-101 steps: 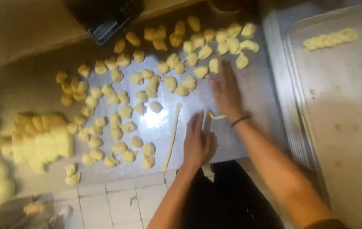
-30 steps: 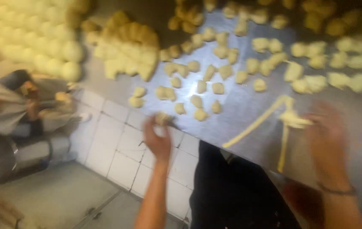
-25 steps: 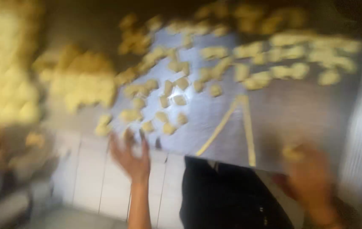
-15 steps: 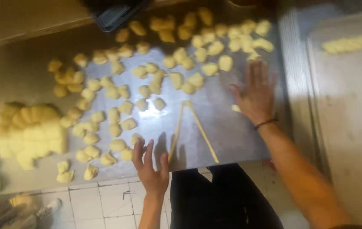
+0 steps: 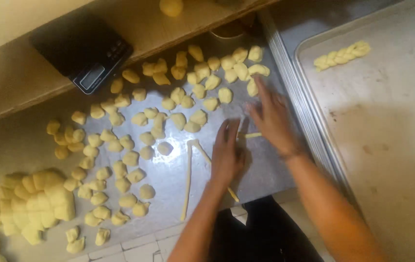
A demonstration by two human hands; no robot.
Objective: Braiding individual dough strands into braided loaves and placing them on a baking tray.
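Seen from above, a person's two hands lay flat, palms down and fingers spread, on a grey metal bench. The left hand and right hand sat close together, pressing on a thin dough rope that showed between them; neither was closed around anything. Just left of the left hand, two more long dough strands met in a narrow V, one running under the wrist. Many small dough pieces were scattered across the bench, with a stack of dough blocks at the far left. A black kitchen scale rested on a wooden ledge. On the right, a metal baking tray held one braided dough piece.
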